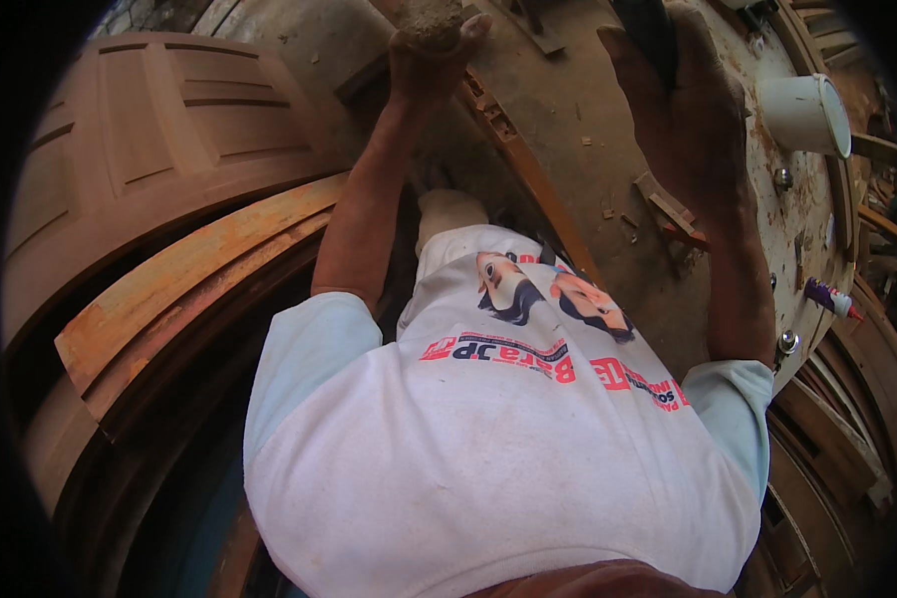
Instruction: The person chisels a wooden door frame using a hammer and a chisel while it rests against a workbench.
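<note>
At the top edge of the head view, my left hand (424,65) is cupped around a rough grey-brown mass (431,18). Whether that is a lump or loose crumbs such as sawdust, I cannot tell. My right hand (693,125) is raised near the top, beside the worktable (792,204), with its thumb and fingers around a dark, smooth object (650,38). The upper end of that object is cut off, so its kind does not show. Between my arms, a long narrow wooden piece with cut slots (513,149) slants down towards my shirt.
Panelled wooden doors (149,120) and curved boards (209,264) lean at the left. A white bucket (805,115) and a purple glue bottle (832,297) are on the worktable. Wood offcuts (668,204) lie near my right arm. More boards (837,439) are stacked at the right.
</note>
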Available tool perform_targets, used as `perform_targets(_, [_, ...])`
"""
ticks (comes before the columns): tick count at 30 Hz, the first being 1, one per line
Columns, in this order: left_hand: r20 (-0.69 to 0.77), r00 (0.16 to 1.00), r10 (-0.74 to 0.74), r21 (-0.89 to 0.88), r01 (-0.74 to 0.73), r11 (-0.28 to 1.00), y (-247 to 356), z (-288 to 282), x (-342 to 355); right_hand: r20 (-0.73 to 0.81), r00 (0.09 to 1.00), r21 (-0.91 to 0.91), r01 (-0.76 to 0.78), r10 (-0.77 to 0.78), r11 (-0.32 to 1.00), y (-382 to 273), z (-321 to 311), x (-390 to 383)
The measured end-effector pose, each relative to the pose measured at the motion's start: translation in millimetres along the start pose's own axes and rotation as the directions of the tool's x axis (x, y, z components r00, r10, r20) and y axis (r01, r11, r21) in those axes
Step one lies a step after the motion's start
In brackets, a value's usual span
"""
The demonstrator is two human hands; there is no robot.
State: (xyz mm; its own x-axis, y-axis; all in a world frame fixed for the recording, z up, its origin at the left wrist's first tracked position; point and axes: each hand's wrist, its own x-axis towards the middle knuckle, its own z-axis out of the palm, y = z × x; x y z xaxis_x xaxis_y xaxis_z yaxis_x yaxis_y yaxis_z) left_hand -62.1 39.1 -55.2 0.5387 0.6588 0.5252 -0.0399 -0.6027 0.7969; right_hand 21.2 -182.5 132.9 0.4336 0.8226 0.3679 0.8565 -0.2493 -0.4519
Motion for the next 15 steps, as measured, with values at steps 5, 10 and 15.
perform_targets(5, [0.045,0.992,-0.12,-0.23,0.127,0.965,-2,-1,-5,0.301,0.953,-0.173,0.018,0.035,0.985,14,14,1])
perform_targets(10, [-0.016,0.992,-0.128,-0.17,0.123,0.978,9,0,-4,-0.02,1.0,-0.027,-0.002,0.001,1.0,-19,-12,14])
perform_targets(15, [0.029,0.993,0.115,0.053,-0.116,0.992,-2,-3,-6,0.176,0.982,-0.187,0.104,-0.071,0.977,6,4,8])
